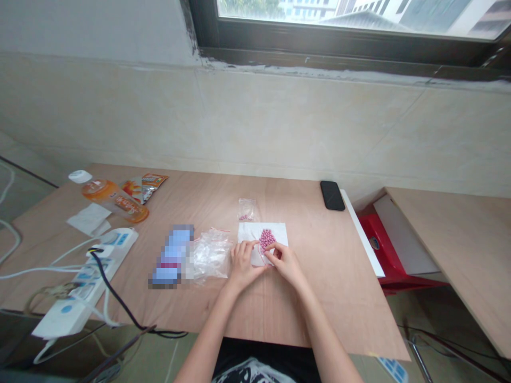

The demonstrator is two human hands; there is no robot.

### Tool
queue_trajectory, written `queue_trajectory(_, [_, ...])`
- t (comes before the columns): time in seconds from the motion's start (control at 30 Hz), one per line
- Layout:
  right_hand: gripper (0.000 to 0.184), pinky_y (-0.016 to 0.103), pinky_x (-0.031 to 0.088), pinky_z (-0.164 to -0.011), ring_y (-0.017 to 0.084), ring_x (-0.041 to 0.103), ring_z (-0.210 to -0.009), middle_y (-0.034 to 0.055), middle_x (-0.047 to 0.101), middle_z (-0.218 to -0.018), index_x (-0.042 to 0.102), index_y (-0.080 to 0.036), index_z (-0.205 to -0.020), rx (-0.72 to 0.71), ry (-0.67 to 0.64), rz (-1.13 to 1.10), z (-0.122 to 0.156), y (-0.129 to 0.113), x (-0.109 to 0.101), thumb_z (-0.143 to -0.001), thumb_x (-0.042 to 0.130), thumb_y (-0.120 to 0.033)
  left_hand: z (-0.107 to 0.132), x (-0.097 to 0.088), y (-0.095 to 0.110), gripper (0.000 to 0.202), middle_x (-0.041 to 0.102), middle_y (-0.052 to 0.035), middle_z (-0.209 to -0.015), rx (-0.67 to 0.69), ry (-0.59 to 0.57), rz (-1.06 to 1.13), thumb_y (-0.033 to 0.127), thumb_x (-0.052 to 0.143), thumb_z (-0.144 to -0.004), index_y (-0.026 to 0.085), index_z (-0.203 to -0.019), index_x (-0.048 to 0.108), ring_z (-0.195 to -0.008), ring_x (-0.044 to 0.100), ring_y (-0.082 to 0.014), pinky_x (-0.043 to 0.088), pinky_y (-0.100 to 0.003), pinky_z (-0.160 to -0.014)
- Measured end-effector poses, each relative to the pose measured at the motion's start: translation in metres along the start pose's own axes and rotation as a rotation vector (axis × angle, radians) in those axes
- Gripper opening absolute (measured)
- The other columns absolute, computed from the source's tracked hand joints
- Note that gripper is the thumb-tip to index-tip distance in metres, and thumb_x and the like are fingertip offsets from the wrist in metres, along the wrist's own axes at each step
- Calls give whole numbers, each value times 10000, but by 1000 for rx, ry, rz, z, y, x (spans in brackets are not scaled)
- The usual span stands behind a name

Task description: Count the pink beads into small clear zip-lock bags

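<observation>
Two bare hands, on a white paper sheet [277, 234]: left hand [241, 264], fingers [248, 246] apart; right hand [286, 263], fingers [272, 247] together at the edge of a heap of pink beads [266, 238]. Risk: a tilted sheet could roll beads loose. Wooden counter [331, 287], tiled wall [299, 127], window [359, 26].

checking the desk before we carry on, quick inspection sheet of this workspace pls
surface: light plywood desktop
job's things: small round pink pellets heaped on white paper; clear zip bag holding a few more
clutter: orange-labelled plastic bottle on its side, orange foil packets, black phone
hands: left hand and right hand on the paper
cables: white power strip, black cord
surroundings: beige tiled wall, red plastic box
</observation>
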State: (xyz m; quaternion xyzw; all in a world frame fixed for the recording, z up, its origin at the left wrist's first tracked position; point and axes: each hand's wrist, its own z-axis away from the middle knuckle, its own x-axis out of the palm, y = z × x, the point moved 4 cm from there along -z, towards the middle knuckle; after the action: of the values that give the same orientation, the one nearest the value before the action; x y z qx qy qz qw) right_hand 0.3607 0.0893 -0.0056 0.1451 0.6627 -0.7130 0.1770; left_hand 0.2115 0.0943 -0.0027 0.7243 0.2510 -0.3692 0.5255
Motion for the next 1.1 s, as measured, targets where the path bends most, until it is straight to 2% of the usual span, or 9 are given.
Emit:
queue_trajectory(0.2, [92,194,277,-477,95,401,-456,-64,413,-497,602,-181,-787,-24,49,124,0,11,0,-760,552,-253,-1,0,0,648,572,-56,-1047,1,12,-14,535,721,-612,239,-1145,501,-984,506,-254,335,-388,-864])
queue_trajectory(0.33, [81,197,293,-502,105,430,-483,-51,449,-523,584,-192,-782,-35,53,202,0,12,0,-767,548,-263,0,-1,1,641,571,-54,-1036,9,17,-21,539,713,-621,237,-1146,503,-975,510,-251,339,-387,-860])
queue_trajectory(0.53, [130,197,290,-507,113,452,-498,-45,503,-565,584,-206,-871,-2,85,292,1,9,-4,-775,533,-276,-1,-2,2,587,574,-55,-1038,-4,18,-13,514,698,-651,243,-1136,509,-985,506,-255,331,-389,-869])
queue_trajectory(0.87, [133,207,281,-522,123,492,-536,-7,583,-626,627,-200,-831,11,85,352,-1,8,-4,-792,516,-262,-1,-2,2,660,574,-56,-1039,-2,19,-7,561,722,-602,247,-1141,507,-982,511,-258,334,-394,-868])
queue_trajectory(1.1, [148,207,260,-505,121,476,-522,2,591,-634,628,-198,-805,12,99,358,-3,10,-2,-790,543,-318,0,-1,0,615,567,-54,-1035,5,23,-14,553,690,-646,244,-1144,503,-985,513,-254,340,-399,-875])
